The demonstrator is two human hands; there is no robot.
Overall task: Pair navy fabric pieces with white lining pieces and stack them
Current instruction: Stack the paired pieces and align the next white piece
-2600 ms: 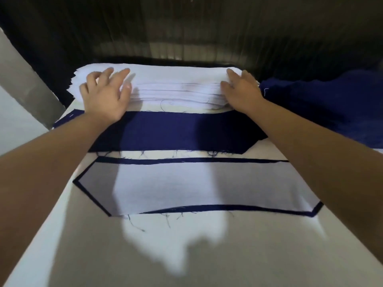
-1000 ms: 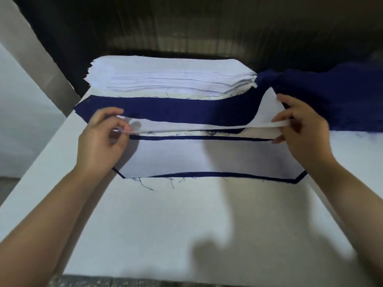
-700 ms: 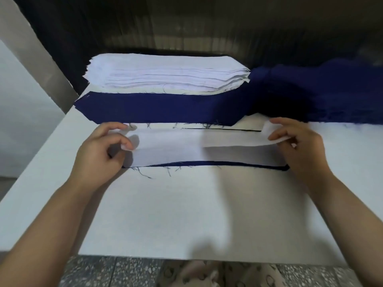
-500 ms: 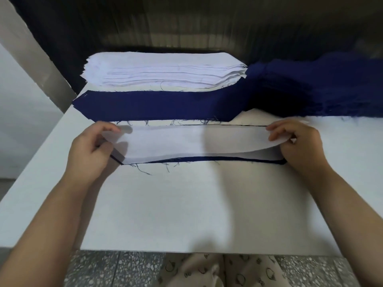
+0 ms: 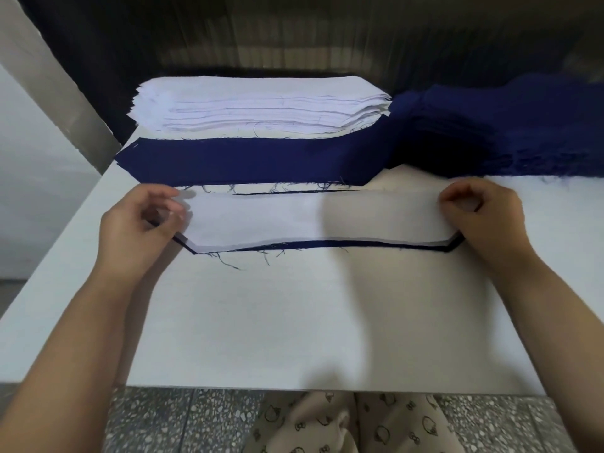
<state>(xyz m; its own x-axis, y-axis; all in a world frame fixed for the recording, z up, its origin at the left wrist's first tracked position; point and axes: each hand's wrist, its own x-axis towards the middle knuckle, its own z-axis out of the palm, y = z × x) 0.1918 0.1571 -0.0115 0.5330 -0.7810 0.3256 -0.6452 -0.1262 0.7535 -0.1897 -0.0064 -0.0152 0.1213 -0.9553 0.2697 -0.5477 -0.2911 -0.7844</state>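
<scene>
Two ends of the white lining piece (image 5: pixel 310 220) are pinched, one by the left hand (image 5: pixel 140 223), one by the right hand (image 5: pixel 483 220), over the navy fabric piece (image 5: pixel 376 244) on the table (image 5: pixel 294 322); judged light, limp and crease-prone, best held taut by both ends.

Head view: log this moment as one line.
state: lining held over navy piece | left hand: pinches lining's left end | right hand: pinches right end | behind: lining stack, navy strip, navy pile
</scene>
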